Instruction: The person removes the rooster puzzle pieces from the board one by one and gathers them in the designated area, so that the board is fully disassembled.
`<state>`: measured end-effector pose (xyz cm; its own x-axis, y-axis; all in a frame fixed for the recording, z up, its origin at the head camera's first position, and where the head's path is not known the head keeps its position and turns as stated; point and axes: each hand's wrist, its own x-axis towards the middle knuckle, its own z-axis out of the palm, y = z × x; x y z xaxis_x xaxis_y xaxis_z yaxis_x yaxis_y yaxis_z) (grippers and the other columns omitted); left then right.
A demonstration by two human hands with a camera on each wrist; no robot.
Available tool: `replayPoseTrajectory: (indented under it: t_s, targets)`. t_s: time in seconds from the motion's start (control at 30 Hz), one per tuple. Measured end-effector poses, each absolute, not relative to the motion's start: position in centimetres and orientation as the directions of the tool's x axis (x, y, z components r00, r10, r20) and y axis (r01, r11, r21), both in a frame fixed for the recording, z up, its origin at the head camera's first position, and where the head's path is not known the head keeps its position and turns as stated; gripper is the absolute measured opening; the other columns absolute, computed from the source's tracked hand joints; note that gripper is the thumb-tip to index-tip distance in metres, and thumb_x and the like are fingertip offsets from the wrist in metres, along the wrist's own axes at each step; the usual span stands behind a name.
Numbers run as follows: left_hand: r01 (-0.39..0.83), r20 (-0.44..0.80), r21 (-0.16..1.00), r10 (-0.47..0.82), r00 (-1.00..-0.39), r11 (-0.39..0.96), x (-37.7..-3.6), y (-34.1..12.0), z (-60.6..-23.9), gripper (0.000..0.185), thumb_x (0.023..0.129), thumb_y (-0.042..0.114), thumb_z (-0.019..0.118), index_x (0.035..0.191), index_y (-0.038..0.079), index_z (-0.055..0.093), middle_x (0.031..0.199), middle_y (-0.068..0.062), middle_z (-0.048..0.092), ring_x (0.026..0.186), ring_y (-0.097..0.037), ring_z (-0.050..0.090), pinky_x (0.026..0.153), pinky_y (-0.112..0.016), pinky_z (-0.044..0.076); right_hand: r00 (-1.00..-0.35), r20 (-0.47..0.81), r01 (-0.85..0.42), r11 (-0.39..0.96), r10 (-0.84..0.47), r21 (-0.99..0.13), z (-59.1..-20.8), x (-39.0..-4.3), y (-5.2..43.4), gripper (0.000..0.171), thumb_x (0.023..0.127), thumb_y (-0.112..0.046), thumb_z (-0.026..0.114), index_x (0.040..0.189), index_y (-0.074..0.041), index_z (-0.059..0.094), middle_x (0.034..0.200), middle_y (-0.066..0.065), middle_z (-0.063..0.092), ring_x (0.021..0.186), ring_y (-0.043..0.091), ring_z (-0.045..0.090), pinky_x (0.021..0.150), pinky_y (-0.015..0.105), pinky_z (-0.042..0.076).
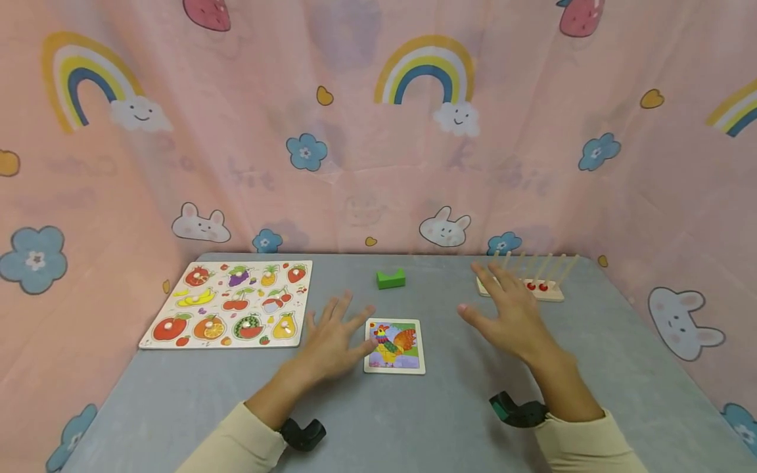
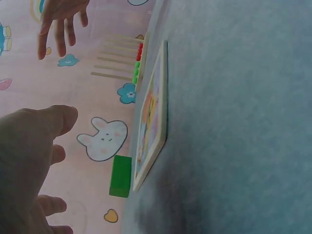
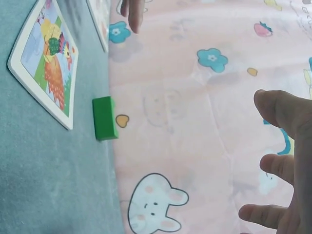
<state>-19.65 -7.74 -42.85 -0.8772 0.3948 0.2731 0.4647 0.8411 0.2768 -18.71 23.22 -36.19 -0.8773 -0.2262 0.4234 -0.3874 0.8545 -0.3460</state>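
Observation:
My left hand [image 1: 332, 343] hovers with spread fingers just left of a square rooster puzzle [image 1: 408, 348], its thumb overlapping the puzzle's left edge in the head view. The puzzle lies flat, a colourful rooster picture inside a pale frame. My right hand [image 1: 507, 316] is also spread and raised over the right side of the table, holding nothing. Beyond it, partly covered by its fingers, stands a wooden peg counting rack [image 1: 550, 293] with upright sticks and red beads; green beads show in the left wrist view. Behind the puzzle sits a green notched block [image 1: 391, 281].
On the table's left lies a fruit knob puzzle board [image 1: 227, 305] with several fruit pieces in it. The grey table [image 1: 449, 420] backs onto a pink printed curtain [image 1: 367, 177]. Each wrist carries a black camera mount [image 1: 303, 435].

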Motion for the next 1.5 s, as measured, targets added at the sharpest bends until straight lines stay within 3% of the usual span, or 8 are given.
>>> replayPoseTrajectory:
  t_s: [0.17, 0.43, 0.7, 1.0, 1.5]
  targets:
    - [0.497, 0.26, 0.274, 0.434, -0.863, 0.824, -19.6, -7.4, -43.9, 0.056, 0.079, 0.058, 0.044, 0.131, 0.04, 0.033, 0.143, -0.005, 0.013, 0.125, -0.033, 0.017, 0.087, -0.063, 0.011, -0.874, 0.424, -0.407, 0.835, -0.238, -0.371, -37.0, -19.1, 22.9, 0.07, 0.077, -0.046, 0.057, 0.137, -0.024, 0.027, 0.136, 0.017, 0.026, 0.121, 0.041, 0.019, 0.084, 0.067, 0.01]
    - [0.537, 0.226, 0.319, 0.488, -0.843, 0.781, -19.5, -7.4, -45.6, 0.054, 0.08, 0.053, 0.047, 0.131, 0.04, 0.034, 0.141, -0.01, 0.018, 0.124, -0.036, 0.017, 0.086, -0.064, 0.009, -0.867, 0.431, -0.43, 0.813, -0.251, -0.392, -38.0, -19.6, 22.3, 0.07, 0.077, -0.044, 0.059, 0.136, -0.023, 0.03, 0.136, 0.015, 0.028, 0.121, 0.038, 0.022, 0.085, 0.065, 0.014]
    - [0.544, 0.19, 0.36, 0.512, -0.838, 0.758, -19.5, -7.3, -46.8, 0.048, 0.083, 0.054, 0.042, 0.128, 0.039, 0.04, 0.14, -0.012, 0.021, 0.124, -0.035, 0.017, 0.085, -0.065, 0.007, -0.867, 0.428, -0.435, 0.809, -0.256, -0.396, -38.5, -20.0, 21.7, 0.069, 0.077, -0.045, 0.059, 0.136, -0.025, 0.029, 0.136, 0.013, 0.028, 0.122, 0.037, 0.021, 0.085, 0.064, 0.015]
    - [0.563, 0.207, 0.342, 0.524, -0.826, 0.752, -19.6, -6.9, -47.3, 0.045, 0.082, 0.058, 0.037, 0.122, 0.04, 0.047, 0.138, -0.01, 0.027, 0.124, -0.034, 0.019, 0.085, -0.064, 0.005, -0.859, 0.437, -0.457, 0.786, -0.267, -0.416, -38.6, -20.3, 21.0, 0.067, 0.077, -0.042, 0.059, 0.134, -0.019, 0.033, 0.136, 0.012, 0.028, 0.121, 0.035, 0.023, 0.086, 0.062, 0.016]
    - [0.547, 0.236, 0.295, 0.495, -0.836, 0.784, -19.6, -6.7, -47.9, 0.046, 0.078, 0.063, 0.041, 0.118, 0.043, 0.05, 0.137, -0.007, 0.03, 0.123, -0.033, 0.022, 0.086, -0.063, 0.006, -0.765, 0.567, -0.594, 0.676, -0.306, -0.436, -39.2, -22.0, 18.9, 0.063, 0.077, -0.035, 0.061, 0.132, -0.019, 0.036, 0.131, 0.005, 0.038, 0.119, 0.025, 0.031, 0.09, 0.051, 0.024]
